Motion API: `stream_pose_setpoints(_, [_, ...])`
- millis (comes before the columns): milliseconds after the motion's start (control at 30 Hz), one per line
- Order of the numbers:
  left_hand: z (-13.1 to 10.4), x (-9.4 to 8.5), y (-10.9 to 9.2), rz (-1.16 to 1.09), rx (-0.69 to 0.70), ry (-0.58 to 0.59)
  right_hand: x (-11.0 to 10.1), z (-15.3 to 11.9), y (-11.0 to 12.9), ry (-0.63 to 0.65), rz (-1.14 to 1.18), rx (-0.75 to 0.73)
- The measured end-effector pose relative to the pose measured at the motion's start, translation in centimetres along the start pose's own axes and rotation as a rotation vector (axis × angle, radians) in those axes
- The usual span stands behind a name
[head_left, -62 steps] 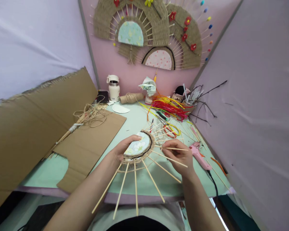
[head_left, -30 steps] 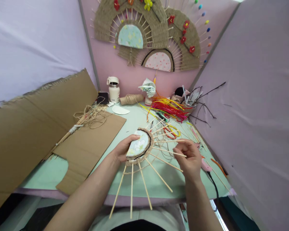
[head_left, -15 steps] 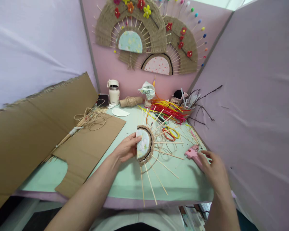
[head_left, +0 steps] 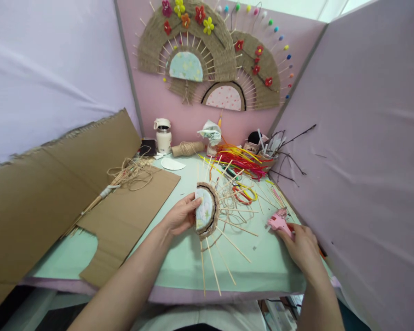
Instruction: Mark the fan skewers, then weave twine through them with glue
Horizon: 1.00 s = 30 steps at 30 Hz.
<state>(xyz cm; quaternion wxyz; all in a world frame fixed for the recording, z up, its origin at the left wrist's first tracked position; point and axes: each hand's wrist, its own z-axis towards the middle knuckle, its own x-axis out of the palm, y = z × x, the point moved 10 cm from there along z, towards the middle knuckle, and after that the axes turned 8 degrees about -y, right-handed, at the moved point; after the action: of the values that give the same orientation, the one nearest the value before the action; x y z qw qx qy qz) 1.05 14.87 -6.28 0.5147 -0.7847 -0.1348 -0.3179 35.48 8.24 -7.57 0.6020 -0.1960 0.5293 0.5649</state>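
My left hand (head_left: 182, 215) is closed on a half-round fan piece (head_left: 203, 214), thumb on its pale floral fabric and fingers behind. Twine and a dark cord edge its curve, and thin wooden sticks fan out to the right. Over at the table's right side, my right hand (head_left: 301, 243) has its fingers round the handle of a pink glue gun (head_left: 278, 219), which lies low at the tabletop with its nozzle pointing away. Part of the handle is hidden by the fingers. Loose twine (head_left: 232, 209) lies behind the sticks.
Cut cardboard (head_left: 138, 202) covers the left, with a stick bundle (head_left: 103, 191) and twine on it. Scissors (head_left: 244, 194), pipe cleaners (head_left: 241, 161), a twine roll (head_left: 188, 148) and a white bottle (head_left: 163, 138) stand or lie behind. Twigs (head_left: 291, 158) jut out right. Finished fans (head_left: 189, 39) hang on the wall.
My right hand has come down and closed round the glue gun's handle. The fan piece stays in my left hand almost unmoved. The view has tilted up slightly.
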Motion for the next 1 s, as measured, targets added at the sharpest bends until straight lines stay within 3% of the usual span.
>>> stream_pose_setpoints(100, [0.0,0.2,0.0,0.001,-0.005,0.01,-2.3,-0.2,0.4,-0.059,0.23,0.057])
stream_pose_setpoints(233, [0.0,0.3,0.2,0.019,-0.008,0.027,-4.5,-1.5,2.1,-0.09,0.724,0.243])
stream_pose_setpoints(333, [0.0,0.4,0.5,0.014,-0.02,0.053,-5.6,-2.6,5.7,-0.133,1.188,0.282])
stream_pose_setpoints(433, [0.0,0.6,0.5,-0.002,-0.02,0.074,-5.6,-3.5,10.5,-0.034,1.461,0.213])
stream_pose_setpoints(600, [0.1,0.8,-0.2,-0.06,0.027,0.088,-5.3,-4.9,15.6,0.113,1.545,0.017])
stream_pose_setpoints(800, [0.0,0.7,-0.6,-0.113,0.035,0.058,-3.8,-5.8,18.0,0.245,1.516,-0.085])
stream_pose_setpoints(1000, [-0.1,1.1,-0.5,-0.137,0.041,0.1,-3.5,-5.7,20.2,0.258,1.526,-0.078])
